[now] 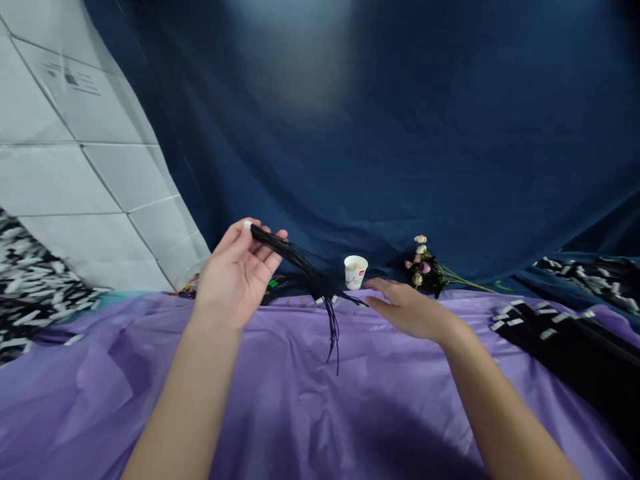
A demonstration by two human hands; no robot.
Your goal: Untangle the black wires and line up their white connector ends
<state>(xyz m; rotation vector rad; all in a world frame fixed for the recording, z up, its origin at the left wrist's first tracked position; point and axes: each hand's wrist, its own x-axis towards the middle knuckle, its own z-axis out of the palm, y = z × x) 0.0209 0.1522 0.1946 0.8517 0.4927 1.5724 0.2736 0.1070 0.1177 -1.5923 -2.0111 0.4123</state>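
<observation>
My left hand [235,273] is raised above the purple table cover [280,400], palm toward me, its fingers closed on the white-tipped end of a bundle of thin black strands [305,273]. The strands slant down to the right and their loose ends droop toward the cover. My right hand [407,308] is held flat, fingers stretched out to the left, the fingertips just touching or very near the strands' lower part. It holds nothing.
A white paper cup [355,271] stands at the back of the table. A small bunch of artificial flowers [430,270] lies to its right. Heaps of black strands with white tags lie at right [560,327] and far left [35,293]. A dark blue cloth hangs behind.
</observation>
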